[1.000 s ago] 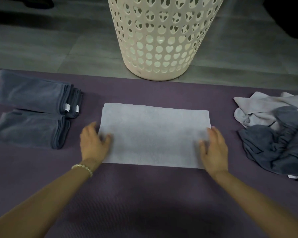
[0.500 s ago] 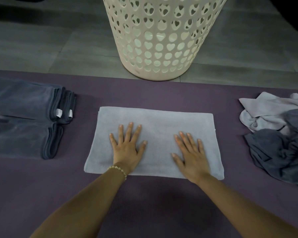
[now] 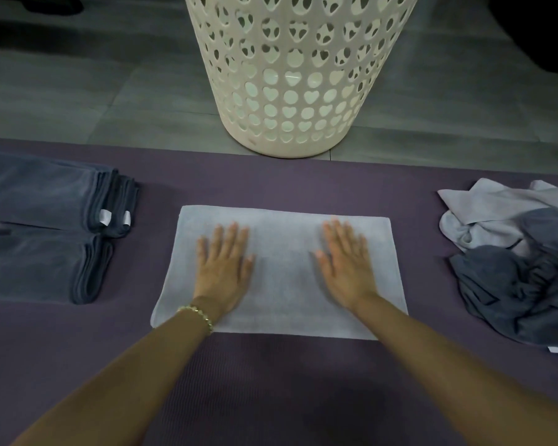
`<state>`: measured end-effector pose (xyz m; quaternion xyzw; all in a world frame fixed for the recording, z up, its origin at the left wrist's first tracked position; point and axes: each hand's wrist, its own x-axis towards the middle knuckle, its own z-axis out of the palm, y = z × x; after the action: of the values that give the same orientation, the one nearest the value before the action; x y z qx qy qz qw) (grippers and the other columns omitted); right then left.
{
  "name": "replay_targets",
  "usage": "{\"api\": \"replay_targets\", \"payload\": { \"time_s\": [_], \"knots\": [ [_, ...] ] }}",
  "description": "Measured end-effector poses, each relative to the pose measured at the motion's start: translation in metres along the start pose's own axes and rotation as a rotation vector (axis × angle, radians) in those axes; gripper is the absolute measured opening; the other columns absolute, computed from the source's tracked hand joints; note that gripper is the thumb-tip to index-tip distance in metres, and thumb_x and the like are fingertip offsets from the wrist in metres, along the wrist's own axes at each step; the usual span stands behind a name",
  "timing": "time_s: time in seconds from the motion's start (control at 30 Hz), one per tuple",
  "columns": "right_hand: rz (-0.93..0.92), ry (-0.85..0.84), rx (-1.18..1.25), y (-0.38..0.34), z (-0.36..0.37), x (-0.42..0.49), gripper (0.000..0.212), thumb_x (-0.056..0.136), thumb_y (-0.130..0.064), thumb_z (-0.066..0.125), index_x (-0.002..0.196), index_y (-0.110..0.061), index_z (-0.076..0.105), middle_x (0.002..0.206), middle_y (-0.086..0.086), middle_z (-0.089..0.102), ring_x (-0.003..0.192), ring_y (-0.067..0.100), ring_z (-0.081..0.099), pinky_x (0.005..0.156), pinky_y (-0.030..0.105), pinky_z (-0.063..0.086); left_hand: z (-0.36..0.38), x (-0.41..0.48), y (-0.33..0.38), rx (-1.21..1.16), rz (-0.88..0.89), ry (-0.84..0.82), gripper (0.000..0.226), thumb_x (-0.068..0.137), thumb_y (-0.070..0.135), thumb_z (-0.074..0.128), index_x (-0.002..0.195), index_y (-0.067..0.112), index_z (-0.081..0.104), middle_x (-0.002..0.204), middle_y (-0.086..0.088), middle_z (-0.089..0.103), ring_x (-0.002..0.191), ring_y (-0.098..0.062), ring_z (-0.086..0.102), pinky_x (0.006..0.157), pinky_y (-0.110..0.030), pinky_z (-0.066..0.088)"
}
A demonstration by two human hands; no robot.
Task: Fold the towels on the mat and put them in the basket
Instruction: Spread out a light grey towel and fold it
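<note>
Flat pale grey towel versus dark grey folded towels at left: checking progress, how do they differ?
The flat pale grey towel is wide and thin, under the left hand and right hand; the dark grey folded towels are thick, compact, untouched. Both rest on the purple mat.

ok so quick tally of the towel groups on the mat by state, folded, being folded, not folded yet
folded dark stacks: 2, the upper stack and the lower stack
flat light towel pressed under the left hand and right hand: 1
crumpled heap of light and dark towels, number inside unclear: 1
total: 4
</note>
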<state>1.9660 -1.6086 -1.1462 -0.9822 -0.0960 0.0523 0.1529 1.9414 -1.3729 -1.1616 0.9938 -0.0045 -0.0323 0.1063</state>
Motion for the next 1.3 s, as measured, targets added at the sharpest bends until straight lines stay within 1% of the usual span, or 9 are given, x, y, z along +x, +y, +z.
{"api": "replay_targets", "payload": {
  "time_s": [0.17, 0.33, 0.67, 0.87, 0.93, 1.0, 1.07, 1.17, 1.3],
  "knots": [
    [-0.108, -0.094, -0.04, -0.052, 0.036, 0.038, 0.079, 0.08, -0.054, -0.016, 0.152, -0.026, 0.0, 0.16, -0.003, -0.009, 0.146, 0.016, -0.014, 0.116, 0.037, -0.014, 0.012, 0.027, 0.029, 0.029, 0.078, -0.117, 0.081, 0.074, 0.048, -0.023, 0.151, 0.031, -0.002, 0.16, 0.005, -0.007, 0.146, -0.02, -0.014, 0.113, -0.044, -0.016],
    [-0.087, -0.105, -0.142, -0.028, 0.041, 0.052, 0.078, 0.077, -0.062, -0.014, 0.15, -0.034, -0.006, 0.16, -0.007, -0.009, 0.146, 0.014, -0.014, 0.117, 0.043, -0.012, 0.021, 0.044, 0.015, 0.087, 0.046, -0.119, 0.072, 0.078, 0.054, -0.019, 0.148, 0.041, -0.008, 0.159, 0.009, -0.01, 0.146, -0.023, -0.016, 0.111, -0.054, -0.016],
    [0.1, -0.054, -0.182, 0.059, 0.01, 0.045, 0.083, 0.081, -0.064, -0.007, 0.153, -0.025, 0.004, 0.16, -0.007, 0.005, 0.147, 0.011, -0.003, 0.119, 0.034, -0.008, 0.017, 0.044, -0.016, 0.132, -0.084, -0.083, 0.08, 0.077, 0.071, -0.011, 0.149, 0.037, -0.01, 0.159, 0.005, -0.012, 0.145, -0.029, -0.014, 0.112, -0.056, -0.014],
    [0.358, -0.03, -0.103, 0.076, -0.005, 0.032, 0.07, 0.096, -0.056, 0.007, 0.153, -0.016, -0.003, 0.16, -0.002, -0.009, 0.147, 0.014, -0.012, 0.118, 0.037, -0.01, 0.0, 0.022, -0.059, 0.114, -0.229, -0.083, 0.086, 0.075, 0.071, -0.01, 0.151, 0.031, -0.008, 0.16, 0.0, -0.01, 0.146, -0.031, -0.011, 0.115, -0.053, -0.011],
    [0.255, 0.061, -0.096, 0.052, -0.002, 0.016, 0.072, 0.093, -0.055, 0.003, 0.152, -0.014, -0.003, 0.159, -0.001, -0.011, 0.145, 0.013, -0.015, 0.114, 0.031, -0.019, -0.003, 0.007, -0.06, 0.095, -0.192, -0.03, 0.084, 0.08, 0.069, -0.008, 0.152, 0.025, -0.001, 0.16, -0.005, -0.003, 0.146, -0.03, -0.007, 0.115, -0.05, -0.013],
    [0.061, 0.052, -0.004, 0.008, 0.012, -0.009, 0.076, 0.089, -0.056, 0.003, 0.152, -0.013, 0.005, 0.159, 0.0, -0.002, 0.144, 0.012, -0.01, 0.111, 0.027, -0.022, -0.001, -0.018, -0.042, 0.065, -0.045, 0.005, 0.08, 0.088, 0.066, -0.003, 0.152, 0.021, 0.013, 0.159, -0.007, 0.012, 0.146, -0.031, 0.007, 0.114, -0.048, -0.009],
    [-0.035, -0.044, 0.048, -0.034, 0.035, -0.036, 0.077, 0.091, -0.059, 0.001, 0.151, -0.013, 0.014, 0.159, 0.002, 0.011, 0.146, 0.013, -0.001, 0.115, 0.031, -0.015, 0.013, -0.048, -0.014, 0.021, 0.067, -0.027, 0.073, 0.093, 0.062, 0.002, 0.151, 0.021, 0.021, 0.157, -0.006, 0.021, 0.144, -0.031, 0.017, 0.113, -0.051, 0.0],
    [-0.121, -0.1, -0.068, -0.054, 0.058, -0.064, 0.063, 0.1, -0.048, 0.009, 0.148, -0.013, 0.028, 0.154, 0.003, 0.031, 0.144, 0.018, 0.016, 0.114, 0.042, 0.005, 0.03, -0.076, 0.004, 0.038, 0.064, -0.077, 0.063, 0.097, 0.057, 0.006, 0.15, 0.027, 0.022, 0.156, -0.003, 0.023, 0.143, -0.028, 0.017, 0.11, -0.056, 0.007],
    [-0.125, -0.1, -0.216, -0.015, 0.05, -0.075, 0.057, 0.1, -0.049, 0.007, 0.15, -0.026, 0.025, 0.154, -0.001, 0.03, 0.142, 0.02, 0.019, 0.112, 0.048, 0.01, 0.026, -0.079, -0.02, 0.101, 0.003, -0.092, 0.062, 0.095, 0.06, 0.005, 0.149, 0.033, 0.022, 0.155, 0.0, 0.027, 0.141, -0.03, 0.022, 0.11, -0.061, 0.012]
  ]
}}
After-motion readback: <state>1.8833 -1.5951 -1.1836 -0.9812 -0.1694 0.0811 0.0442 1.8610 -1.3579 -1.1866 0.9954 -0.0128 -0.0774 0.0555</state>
